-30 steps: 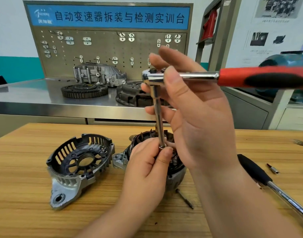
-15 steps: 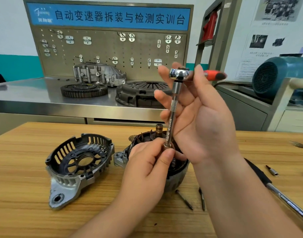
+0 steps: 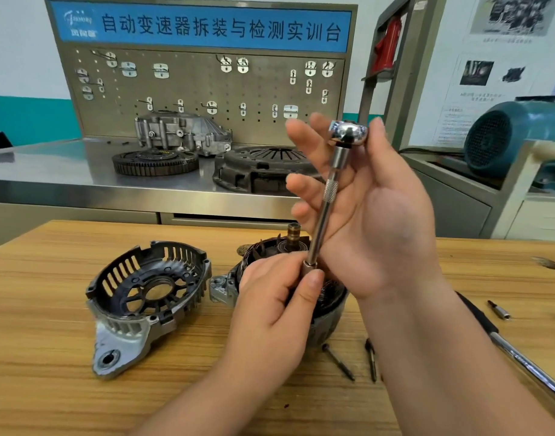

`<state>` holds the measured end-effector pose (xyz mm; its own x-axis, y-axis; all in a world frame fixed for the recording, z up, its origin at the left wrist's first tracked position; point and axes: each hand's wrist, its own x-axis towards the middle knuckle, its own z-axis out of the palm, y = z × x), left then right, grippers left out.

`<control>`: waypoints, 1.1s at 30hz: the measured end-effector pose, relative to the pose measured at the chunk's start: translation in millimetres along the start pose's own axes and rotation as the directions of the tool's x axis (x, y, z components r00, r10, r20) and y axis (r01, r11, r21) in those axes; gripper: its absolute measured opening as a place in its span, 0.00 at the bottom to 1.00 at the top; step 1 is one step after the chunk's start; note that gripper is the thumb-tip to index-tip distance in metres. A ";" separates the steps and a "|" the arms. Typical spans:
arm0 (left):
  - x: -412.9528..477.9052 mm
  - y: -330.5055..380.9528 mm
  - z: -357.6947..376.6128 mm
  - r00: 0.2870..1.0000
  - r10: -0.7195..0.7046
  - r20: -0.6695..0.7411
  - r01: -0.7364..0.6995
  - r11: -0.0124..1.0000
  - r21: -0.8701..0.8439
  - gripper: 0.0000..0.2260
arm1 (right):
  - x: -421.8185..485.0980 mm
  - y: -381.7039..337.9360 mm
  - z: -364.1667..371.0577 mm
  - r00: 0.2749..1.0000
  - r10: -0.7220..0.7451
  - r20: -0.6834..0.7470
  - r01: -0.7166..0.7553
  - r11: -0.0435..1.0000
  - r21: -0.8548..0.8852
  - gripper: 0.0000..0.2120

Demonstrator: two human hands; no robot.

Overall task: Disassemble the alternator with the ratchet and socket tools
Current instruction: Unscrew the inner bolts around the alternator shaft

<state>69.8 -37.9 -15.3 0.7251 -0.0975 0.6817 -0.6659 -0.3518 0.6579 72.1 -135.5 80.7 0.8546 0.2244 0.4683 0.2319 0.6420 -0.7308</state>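
Note:
The alternator body stands on the wooden table with its shaft end pointing up. Its removed end cover lies to the left. My right hand holds the chrome ratchet head between thumb and fingers, the other fingers spread. A long extension bar runs down from the head to a small socket. My left hand pinches that socket over the alternator. The ratchet handle is hidden behind my right hand.
Two long bolts lie in front of the alternator. A second black-handled ratchet and a small bit lie at the right. Behind, a steel bench carries a flywheel, a clutch cover and a housing.
My right hand has swung the ratchet so that its red handle, first pointing right, now points away and is hidden. My left hand keeps pinching the socket.

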 end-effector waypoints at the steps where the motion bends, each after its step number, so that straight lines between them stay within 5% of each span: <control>1: 0.0 -0.7 0.5 1.000 -0.002 0.003 0.002 1.000 0.005 0.11 | 0.3 0.7 -0.7 1.000 0.011 0.003 -0.011 1.000 0.006 0.21; 5: -0.1 -0.8 1.1 0.999 -0.050 -0.015 0.050 0.998 -0.036 0.17 | -1.0 7.4 4.5 0.991 -0.133 -0.011 0.132 0.988 -0.075 0.14; 10: 1.0 2.2 0.8 0.997 -0.070 -0.016 0.069 0.997 -0.035 0.12 | -3.6 8.5 7.6 0.927 -0.375 0.001 0.362 0.894 -0.264 0.12; 20: -0.2 0.0 0.0 1.000 0.009 -0.004 -0.009 1.000 0.021 0.11 | 1.1 3.5 -0.8 1.000 -0.007 0.008 0.007 1.000 -0.025 0.21; 25: -1.0 1.6 -0.4 0.999 -0.045 -0.017 0.045 0.999 -0.001 0.09 | -1.3 10.5 4.0 0.981 -0.191 -0.021 0.187 0.972 -0.142 0.12; 29: -0.7 1.4 -0.2 0.997 -0.069 -0.023 0.068 0.998 -0.011 0.11 | -3.7 9.4 7.6 0.912 -0.410 0.034 0.395 0.851 -0.347 0.12; 33: -0.4 2.1 -1.0 0.998 -0.053 -0.017 0.053 0.998 -0.034 0.11 | -3.7 8.3 6.8 0.938 -0.346 -0.003 0.334 0.908 -0.254 0.12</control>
<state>68.0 -37.6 -13.9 0.7565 -0.0626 0.6510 -0.6323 -0.3244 0.7036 67.7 -126.0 76.2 0.7227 -0.0139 0.6910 0.6140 0.4719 -0.6327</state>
